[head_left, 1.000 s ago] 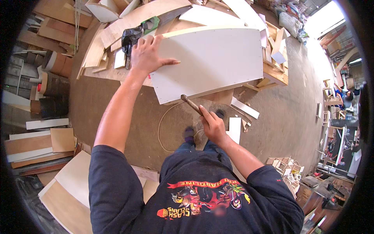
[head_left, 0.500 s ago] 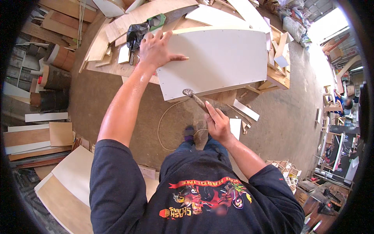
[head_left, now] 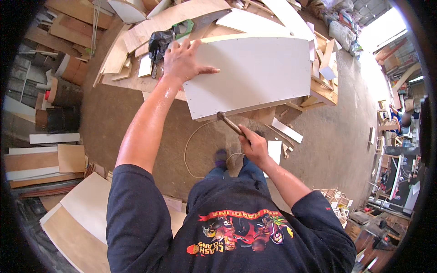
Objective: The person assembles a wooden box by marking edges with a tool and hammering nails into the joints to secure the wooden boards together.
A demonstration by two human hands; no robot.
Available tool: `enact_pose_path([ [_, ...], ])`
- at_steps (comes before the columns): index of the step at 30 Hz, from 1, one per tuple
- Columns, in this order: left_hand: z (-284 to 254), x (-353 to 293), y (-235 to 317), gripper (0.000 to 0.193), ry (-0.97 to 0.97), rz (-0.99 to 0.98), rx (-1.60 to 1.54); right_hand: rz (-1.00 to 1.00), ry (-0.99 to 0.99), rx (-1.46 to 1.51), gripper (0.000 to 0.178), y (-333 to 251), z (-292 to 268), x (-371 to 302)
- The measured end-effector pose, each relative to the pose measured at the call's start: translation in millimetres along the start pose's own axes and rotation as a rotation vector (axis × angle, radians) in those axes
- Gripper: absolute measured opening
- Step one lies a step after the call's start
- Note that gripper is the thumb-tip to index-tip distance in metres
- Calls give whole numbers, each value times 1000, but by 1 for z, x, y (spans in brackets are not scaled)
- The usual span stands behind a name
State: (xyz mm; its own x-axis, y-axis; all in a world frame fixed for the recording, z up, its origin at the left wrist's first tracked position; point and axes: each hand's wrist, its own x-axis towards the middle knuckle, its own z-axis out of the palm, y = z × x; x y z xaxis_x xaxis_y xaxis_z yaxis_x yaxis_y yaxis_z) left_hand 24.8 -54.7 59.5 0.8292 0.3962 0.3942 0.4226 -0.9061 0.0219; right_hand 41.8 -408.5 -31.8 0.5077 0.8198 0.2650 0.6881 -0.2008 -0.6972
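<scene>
1. Head view: white panel (head_left: 255, 75) lay face-up on the piled worktable (head_left: 154, 83), ahead of the person. Far edge bowed; small dark dots ran along its margins.
2. Left hand (head_left: 184, 61) was spread on the panel's left end, thumb out flat on the face, fingers toward the far-left corner. Pressed on, not wrapped round.
3. Right hand (head_left: 255, 145) was closed round the handle of a hammer (head_left: 233, 124). Hammer head sat at the panel's near edge, left of middle; contact: couldn't tell.
4. Hands well apart, left one farther out.
5. Black plastic bag (head_left: 159, 45) was just beside the left hand, green piece (head_left: 183, 28) next to it. Pale curved board (head_left: 175, 22) lay beyond.
6. Wooden frame (head_left: 323, 94) stood off the panel's right end.
7. Floor near the feet: thin cord (head_left: 185, 154) in a loop, white offcut (head_left: 274, 151), white strip (head_left: 287, 129).
8. Left side: stacked boards (head_left: 32, 160), with a large two-tone sheet (head_left: 86, 218) nearer. Another person (head_left: 403, 120) was at far right, small and blurred.
</scene>
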Motion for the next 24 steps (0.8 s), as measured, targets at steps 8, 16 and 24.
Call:
enact_pose_path([
  [8,-1,4,-1,110,-21,-12,-33,261,-151,198,31,-14,27,-8],
  [16,0,3,0,109,-5,-28,-71,97,-165,17,24,-9,39,-1],
  [24,-3,3,1,113,-59,-36,-40,-80,-142,-149,25,-1,52,4],
])
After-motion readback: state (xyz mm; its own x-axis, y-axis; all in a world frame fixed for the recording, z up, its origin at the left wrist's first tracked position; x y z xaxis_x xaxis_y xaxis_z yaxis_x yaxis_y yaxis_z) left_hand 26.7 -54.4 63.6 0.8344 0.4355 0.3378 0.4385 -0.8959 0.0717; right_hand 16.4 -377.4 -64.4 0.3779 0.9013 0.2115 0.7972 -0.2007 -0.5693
